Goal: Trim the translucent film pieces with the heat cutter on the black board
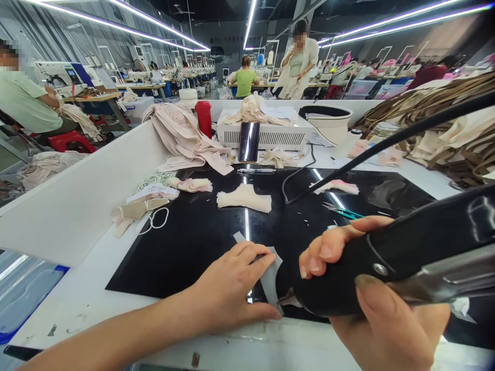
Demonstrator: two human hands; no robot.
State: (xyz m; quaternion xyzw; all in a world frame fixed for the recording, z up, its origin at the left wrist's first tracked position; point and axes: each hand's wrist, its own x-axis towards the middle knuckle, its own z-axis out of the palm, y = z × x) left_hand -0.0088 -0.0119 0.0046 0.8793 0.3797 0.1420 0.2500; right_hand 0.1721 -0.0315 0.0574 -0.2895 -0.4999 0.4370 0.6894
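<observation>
My right hand (386, 304) is wrapped round a black corded hand tool (410, 247) with a metal lever along its side. The tool's small tip (292, 299) points left, beside the lower end of a grey, slightly see-through strip of material (271, 278). My left hand (240, 278) lies over this strip, fingers stretched out and thumb spread, touching it against the black mat (185, 242). Part of the strip is hidden under the fingers. Ahead of my left hand lies a stack of cream fabric pieces (244, 199). Teal-handled scissors (344, 210) rest beyond the tool.
A smartphone (249, 141) leans against a white vented box (266, 135); a pen (256, 171) lies before it. Beige fabric (185, 129) and a red bottle (203, 119) stand back left. Brown straps (433, 113) fill the right. The tool's black cord (386, 139) crosses the right side.
</observation>
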